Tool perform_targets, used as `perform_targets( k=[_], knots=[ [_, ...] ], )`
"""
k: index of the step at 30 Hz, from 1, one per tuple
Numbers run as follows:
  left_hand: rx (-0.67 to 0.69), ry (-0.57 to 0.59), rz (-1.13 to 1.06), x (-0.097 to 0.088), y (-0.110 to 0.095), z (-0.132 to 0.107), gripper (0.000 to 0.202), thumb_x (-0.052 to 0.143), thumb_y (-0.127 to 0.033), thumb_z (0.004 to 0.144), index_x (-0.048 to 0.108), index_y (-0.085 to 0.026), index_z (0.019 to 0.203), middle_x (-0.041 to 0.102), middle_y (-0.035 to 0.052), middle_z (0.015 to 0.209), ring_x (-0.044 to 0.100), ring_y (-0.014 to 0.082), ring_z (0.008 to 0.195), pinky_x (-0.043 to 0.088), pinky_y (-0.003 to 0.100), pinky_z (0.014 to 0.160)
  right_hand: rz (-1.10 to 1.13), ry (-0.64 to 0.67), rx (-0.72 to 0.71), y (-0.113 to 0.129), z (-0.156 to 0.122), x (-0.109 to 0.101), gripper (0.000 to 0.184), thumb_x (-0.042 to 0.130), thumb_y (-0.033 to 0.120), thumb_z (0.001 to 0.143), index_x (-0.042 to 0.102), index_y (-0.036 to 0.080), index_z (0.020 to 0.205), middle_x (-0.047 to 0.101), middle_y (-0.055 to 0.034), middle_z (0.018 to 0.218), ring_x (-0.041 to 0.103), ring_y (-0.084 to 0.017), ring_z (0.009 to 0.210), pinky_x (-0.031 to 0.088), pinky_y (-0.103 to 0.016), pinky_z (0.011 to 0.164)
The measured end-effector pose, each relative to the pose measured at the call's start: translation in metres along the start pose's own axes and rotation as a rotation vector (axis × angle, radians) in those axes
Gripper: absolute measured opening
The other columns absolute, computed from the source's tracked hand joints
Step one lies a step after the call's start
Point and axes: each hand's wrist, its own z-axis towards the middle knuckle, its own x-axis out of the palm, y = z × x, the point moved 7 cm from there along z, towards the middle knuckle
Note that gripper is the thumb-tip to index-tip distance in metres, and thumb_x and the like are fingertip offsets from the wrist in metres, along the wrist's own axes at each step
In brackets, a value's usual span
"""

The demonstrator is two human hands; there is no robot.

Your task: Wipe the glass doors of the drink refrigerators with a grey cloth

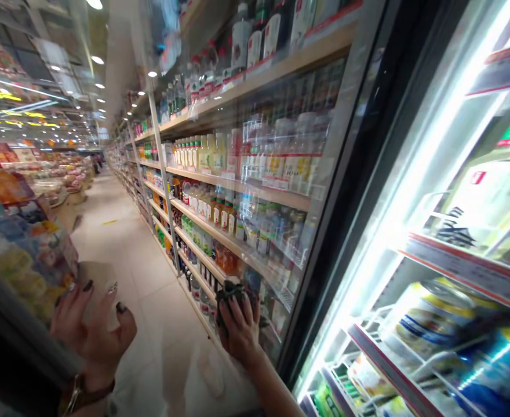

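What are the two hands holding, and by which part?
The right hand presses a dark crumpled cloth against the clear glass fridge door, fingers spread over the cloth's lower part. The left hand is open and holds nothing.

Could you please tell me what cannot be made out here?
Head view:
Dark cloth: largely covered by the right hand pressing it on the glass door.
Bottles behind the glass: labels blurred by reflections.
Left hand: forearm cut off by the bottom edge.
Cans in fridge: blurred, unreadable.
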Motion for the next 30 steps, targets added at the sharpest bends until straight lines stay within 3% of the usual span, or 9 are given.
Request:
perform_targets(
  k=[2,8,11,14,19,22,24,27,30],
  knots=[
    [-0.049,0.016,0.002,0.000,0.002,-0.002,0.045,0.074,-0.015,0.073,0.067,-0.016,0.117,0.061,0.0153,0.136,0.058,0.0386,0.135,0.047,0.058,0.115,-0.011,-0.009,-0.003,-0.017,0.010,-0.004,0.074,0.053,0.022,0.089,0.040,0.024,0.162,0.060,-0.0100,0.153,0.032,-0.033,0.159,0.025,-0.062,0.131],
    [-0.076,-0.005,0.029,0.000,0.007,-0.014,0.047,0.073,-0.022,0.071,0.068,-0.021,0.118,0.063,0.0126,0.129,0.061,0.0372,0.131,0.051,0.055,0.111,-0.074,-0.149,0.207,-0.111,0.212,-0.041,0.071,0.036,0.032,0.100,0.020,0.024,0.169,0.034,-0.0136,0.171,0.023,-0.036,0.162,0.023,-0.071,0.126],
    [-0.089,-0.006,0.040,0.001,0.011,-0.019,0.046,0.073,-0.023,0.071,0.068,-0.021,0.116,0.064,0.0124,0.127,0.062,0.0371,0.129,0.051,0.057,0.111,-0.069,-0.175,0.228,-0.119,0.247,-0.047,0.069,0.032,0.032,0.102,0.020,0.022,0.169,0.031,-0.0127,0.172,0.020,-0.035,0.163,0.022,-0.073,0.125],
    [-0.063,0.003,0.057,0.000,0.010,-0.019,0.047,0.073,-0.023,0.069,0.068,-0.019,0.116,0.065,0.0129,0.125,0.063,0.0373,0.127,0.052,0.056,0.109,-0.052,-0.161,0.263,-0.101,0.179,-0.036,0.073,0.039,0.031,0.099,0.020,0.021,0.169,0.032,-0.0146,0.172,0.020,-0.040,0.163,0.024,-0.076,0.124],
    [-0.078,-0.001,0.029,-0.002,0.008,-0.012,0.045,0.072,-0.020,0.070,0.069,-0.018,0.116,0.066,0.0145,0.128,0.063,0.0370,0.130,0.051,0.055,0.111,-0.079,-0.069,0.120,-0.047,-0.017,-0.010,0.085,0.053,0.021,0.088,0.024,0.017,0.168,0.023,-0.0113,0.175,0.020,-0.042,0.162,0.040,-0.077,0.118],
    [-0.047,-0.013,0.024,-0.003,0.005,-0.010,0.046,0.074,-0.020,0.069,0.070,-0.018,0.115,0.066,0.0147,0.128,0.062,0.0375,0.132,0.051,0.055,0.112,-0.096,-0.022,0.054,-0.052,-0.043,-0.008,0.086,0.054,0.020,0.087,0.024,0.020,0.168,0.025,-0.0106,0.175,0.023,-0.042,0.161,0.043,-0.078,0.115],
    [-0.056,-0.003,0.028,-0.003,0.006,-0.011,0.045,0.074,-0.020,0.070,0.069,-0.018,0.114,0.066,0.0141,0.128,0.062,0.0367,0.132,0.052,0.055,0.111,-0.080,-0.060,0.097,-0.080,0.001,-0.018,0.082,0.052,0.024,0.092,0.024,0.023,0.169,0.034,-0.0133,0.172,0.028,-0.043,0.159,0.039,-0.078,0.117],
    [-0.083,0.006,0.016,-0.004,0.005,-0.011,0.046,0.072,-0.019,0.071,0.069,-0.018,0.117,0.066,0.0144,0.128,0.061,0.0365,0.134,0.051,0.056,0.113,-0.065,-0.202,0.274,-0.135,0.114,-0.038,0.068,0.042,0.034,0.102,0.029,0.021,0.167,0.037,-0.0168,0.170,0.029,-0.040,0.160,0.027,-0.071,0.126],
    [-0.086,0.018,0.005,-0.005,0.002,-0.007,0.050,0.072,-0.016,0.072,0.068,-0.016,0.122,0.066,0.0173,0.129,0.060,0.0379,0.135,0.051,0.057,0.113,-0.083,-0.342,0.330,-0.138,0.206,-0.051,0.067,0.032,0.045,0.107,0.034,0.012,0.164,0.036,-0.0215,0.169,0.027,-0.039,0.160,0.024,-0.068,0.126]
  ],
)
